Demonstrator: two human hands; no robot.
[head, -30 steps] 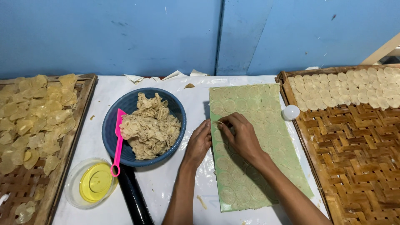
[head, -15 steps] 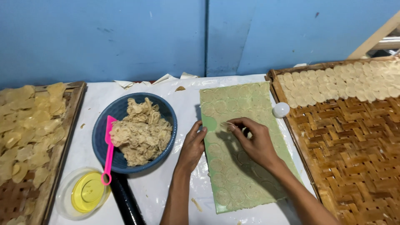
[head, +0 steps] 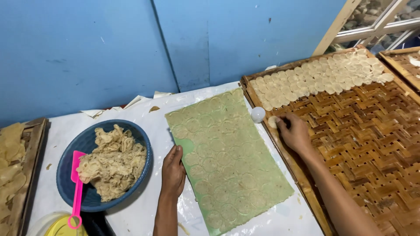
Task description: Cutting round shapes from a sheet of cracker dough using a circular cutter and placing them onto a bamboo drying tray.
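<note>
at nine o'clock, cut off by the frame edge, a woven bamboo tray (head: 27, 175) holds pale, curled dough scraps (head: 9, 161). just right of it, at about eight o'clock, a round blue plastic basket (head: 89, 199) is heaped with crumpled beige dough trimmings (head: 113, 161); a pink plastic scraper (head: 77, 188) leans on its left rim, handle pointing down to a small clear tub with a yellow lid (head: 56, 225) at seven o'clock. all of this sits on a table covered in white plastic sheeting (head: 140, 118), with a blue painted wall (head: 131, 48) across twelve o'clock.

near six o'clock the left hand (head: 173, 171) lies flat, fingers together, palm down, pressing the left edge of a thin rectangular sheet of rolled dough on a green mat (head: 227, 161); the sheet is scored all over with round cut circles. it holds nothing, only steadies the sheet.

at the sheet's upper right corner, around one o'clock, a small white round cutter (head: 257, 114) stands on the table. just beside it the right hand (head: 295, 133) pinches a small round pale dough disc (head: 273, 121) between narrowed fingertips, at the near left edge of a large woven bamboo tray (head: 372, 144) at three o'clock. rows of overlapping round dough discs (head: 323, 78) fill that tray's far end, at two o'clock.
</note>
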